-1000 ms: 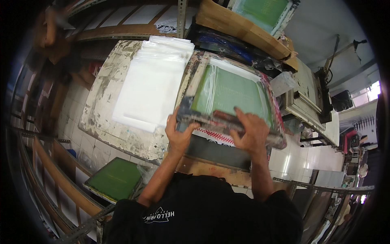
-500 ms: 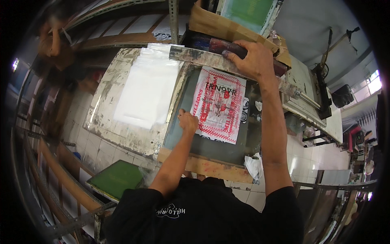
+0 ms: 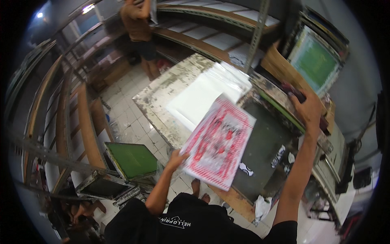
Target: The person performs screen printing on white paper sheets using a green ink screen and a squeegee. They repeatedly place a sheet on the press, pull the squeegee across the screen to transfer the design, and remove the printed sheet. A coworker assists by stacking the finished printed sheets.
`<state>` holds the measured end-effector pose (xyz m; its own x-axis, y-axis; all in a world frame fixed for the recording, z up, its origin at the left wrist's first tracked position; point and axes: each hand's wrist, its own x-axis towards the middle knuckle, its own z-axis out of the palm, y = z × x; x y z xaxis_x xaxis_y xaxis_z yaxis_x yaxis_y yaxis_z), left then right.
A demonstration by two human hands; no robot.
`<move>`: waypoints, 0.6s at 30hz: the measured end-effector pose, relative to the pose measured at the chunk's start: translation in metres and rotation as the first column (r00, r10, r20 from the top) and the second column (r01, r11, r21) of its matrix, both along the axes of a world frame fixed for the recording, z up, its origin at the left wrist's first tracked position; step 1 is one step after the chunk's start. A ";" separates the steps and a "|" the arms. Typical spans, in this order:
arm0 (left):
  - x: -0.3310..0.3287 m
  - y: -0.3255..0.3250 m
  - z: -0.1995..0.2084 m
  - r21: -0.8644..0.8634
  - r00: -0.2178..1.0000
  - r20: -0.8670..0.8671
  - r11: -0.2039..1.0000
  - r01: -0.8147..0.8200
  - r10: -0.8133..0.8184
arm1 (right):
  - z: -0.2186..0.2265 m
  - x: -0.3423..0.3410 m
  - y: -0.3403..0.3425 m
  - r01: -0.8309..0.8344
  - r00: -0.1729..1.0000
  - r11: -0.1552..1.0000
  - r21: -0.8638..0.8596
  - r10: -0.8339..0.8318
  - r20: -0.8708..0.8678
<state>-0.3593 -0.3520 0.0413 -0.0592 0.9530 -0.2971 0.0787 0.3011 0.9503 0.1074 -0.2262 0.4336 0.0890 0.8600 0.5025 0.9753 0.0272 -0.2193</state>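
My left hand (image 3: 177, 160) is closed on the lower left corner of a thin white plastic bag (image 3: 221, 142) with red and black print. The bag is lifted and tilted, partly over a pile of blank white bags (image 3: 207, 92) to its left. My right hand (image 3: 307, 109) wraps over a dark red squeegee (image 3: 295, 92) lying along the edge of a printing screen frame (image 3: 276, 106); its fingertips are hidden. Below the frame is a dark grey printing bed (image 3: 266, 134) with small black-and-white printed scraps (image 3: 278, 156) on it.
Left of the bed stands a paint-worn table (image 3: 154, 95). Green screens lean at the lower left (image 3: 131, 160) and upper right (image 3: 315, 61). A crumpled white rag (image 3: 262, 208) hangs at the bed's near edge. Another person (image 3: 140, 30) stands by the far racks (image 3: 203, 36).
My left hand has taken hold of the printed bag and raised it off the bed toward the left. My right hand stays on the squeegee. The whole view has turned left.
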 end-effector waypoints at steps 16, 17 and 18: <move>-0.130 -0.343 -0.120 -0.431 0.455 0.078 0.442 -0.787 0.887 | 0.008 0.011 0.012 0.010 0.999 0.999 -0.037 -0.011 -0.047; -0.124 -0.335 -0.122 -0.448 0.458 0.026 0.420 -0.790 0.889 | 0.011 0.008 0.011 0.009 0.999 0.999 -0.042 -0.011 -0.037; -0.122 -0.331 -0.132 -0.417 0.433 0.133 0.447 -0.792 0.892 | 0.012 0.003 0.013 -0.004 0.999 0.999 -0.044 0.002 -0.036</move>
<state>-0.4808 -0.6832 -0.0910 -0.6518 0.3507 -0.6724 -0.6142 0.2760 0.7393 0.1100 -0.2135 0.4456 0.1037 0.8816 0.4605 0.9667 0.0195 -0.2550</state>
